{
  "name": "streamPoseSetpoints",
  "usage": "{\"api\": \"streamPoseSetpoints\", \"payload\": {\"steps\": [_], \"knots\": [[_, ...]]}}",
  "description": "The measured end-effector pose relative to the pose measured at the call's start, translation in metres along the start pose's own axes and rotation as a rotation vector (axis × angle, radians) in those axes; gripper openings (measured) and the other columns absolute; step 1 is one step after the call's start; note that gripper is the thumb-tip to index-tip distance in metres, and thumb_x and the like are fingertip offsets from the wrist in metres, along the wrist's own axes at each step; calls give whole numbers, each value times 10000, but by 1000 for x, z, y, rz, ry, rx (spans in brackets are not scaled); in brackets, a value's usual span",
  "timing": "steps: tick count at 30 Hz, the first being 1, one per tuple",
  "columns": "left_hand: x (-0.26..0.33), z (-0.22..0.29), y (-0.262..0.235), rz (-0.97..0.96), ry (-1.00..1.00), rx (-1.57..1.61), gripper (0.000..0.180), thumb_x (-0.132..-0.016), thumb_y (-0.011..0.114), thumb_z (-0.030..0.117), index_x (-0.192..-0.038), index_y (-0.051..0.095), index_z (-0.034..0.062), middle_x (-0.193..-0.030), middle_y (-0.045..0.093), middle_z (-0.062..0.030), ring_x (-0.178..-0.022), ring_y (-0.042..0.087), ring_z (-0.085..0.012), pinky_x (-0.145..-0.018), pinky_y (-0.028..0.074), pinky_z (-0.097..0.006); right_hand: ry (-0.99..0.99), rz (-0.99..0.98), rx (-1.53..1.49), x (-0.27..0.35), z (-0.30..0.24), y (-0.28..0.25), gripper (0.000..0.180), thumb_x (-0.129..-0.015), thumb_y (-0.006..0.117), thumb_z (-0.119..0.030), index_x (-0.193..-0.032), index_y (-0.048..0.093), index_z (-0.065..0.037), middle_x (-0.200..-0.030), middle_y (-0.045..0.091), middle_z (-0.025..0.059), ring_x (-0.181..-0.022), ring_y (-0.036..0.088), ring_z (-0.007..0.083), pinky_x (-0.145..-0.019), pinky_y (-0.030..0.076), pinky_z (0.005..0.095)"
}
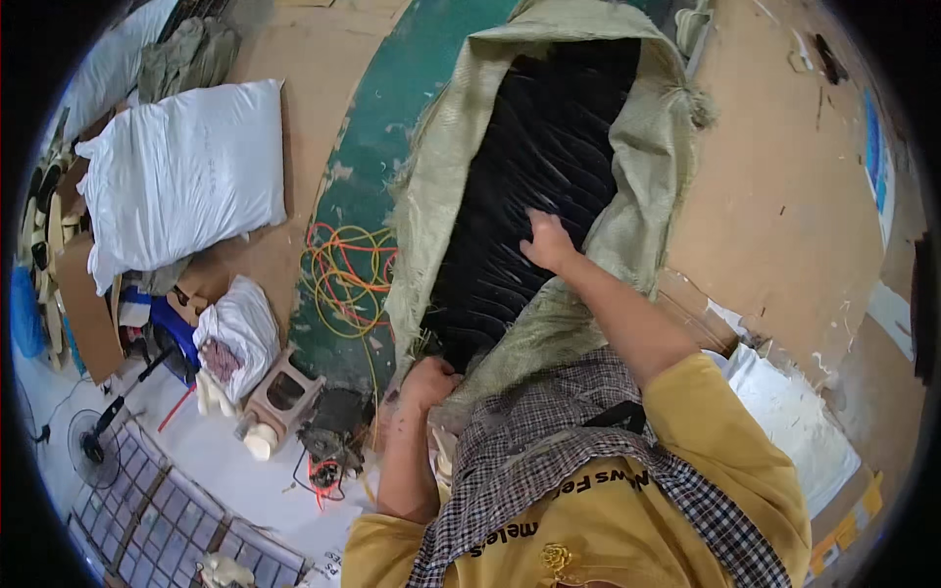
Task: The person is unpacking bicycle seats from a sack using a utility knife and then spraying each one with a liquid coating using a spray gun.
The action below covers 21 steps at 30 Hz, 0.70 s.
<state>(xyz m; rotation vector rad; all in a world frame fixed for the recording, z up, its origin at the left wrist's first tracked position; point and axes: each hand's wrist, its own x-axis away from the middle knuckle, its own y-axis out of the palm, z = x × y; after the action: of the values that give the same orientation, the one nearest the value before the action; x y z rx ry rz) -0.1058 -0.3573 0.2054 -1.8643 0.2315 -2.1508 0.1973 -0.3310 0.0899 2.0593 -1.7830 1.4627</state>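
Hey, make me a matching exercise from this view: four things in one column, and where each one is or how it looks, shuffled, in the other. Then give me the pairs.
Column one
1. Left hand
2. Right hand
3. Red and yellow cords
4. Woven sack

Column two
A. Loosely looped on the green surface
B. Pale green, with a frayed edge, wide open
C. At the near left edge of the opening
D. At the middle of the black layered material, thumb and finger apart

Right pairs: 1-C, 2-D, 3-A, 4-B
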Motion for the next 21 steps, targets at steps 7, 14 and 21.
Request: {"api": "streamPoseSetpoints", "payload": {"steps": [7,14,21], "knots": [[-4,-18,20,83,-270,665,343,-749,638,331,-900,616,24,-852,638,-84,-772,600,-238,-686,476,-379,47,-73,122,-13,-22,-8,827,-745,653,-360,-1369,207,-50,-1287,404,187,-1167,387,357,-953,340,479],[-35,24,12,-31,-346,1951,291,-750,591,246,-995,572,89,-959,603,-66,-872,566,-209,-744,468,-404,67,-124,288,-24,-37,-6,889,-737,666,-402,-1394,159,-82,-1200,452,196,-1113,407,342,-944,314,457],[-8,40,23,370,78,1768,389,-661,536,63,-1047,493,82,-971,569,-60,-907,536,-266,-835,428,-459,18,-85,207,-30,-16,2,958,-704,710,-318,-1412,84,-159,-1229,391,210,-1125,384,368,-951,336,466]]}}
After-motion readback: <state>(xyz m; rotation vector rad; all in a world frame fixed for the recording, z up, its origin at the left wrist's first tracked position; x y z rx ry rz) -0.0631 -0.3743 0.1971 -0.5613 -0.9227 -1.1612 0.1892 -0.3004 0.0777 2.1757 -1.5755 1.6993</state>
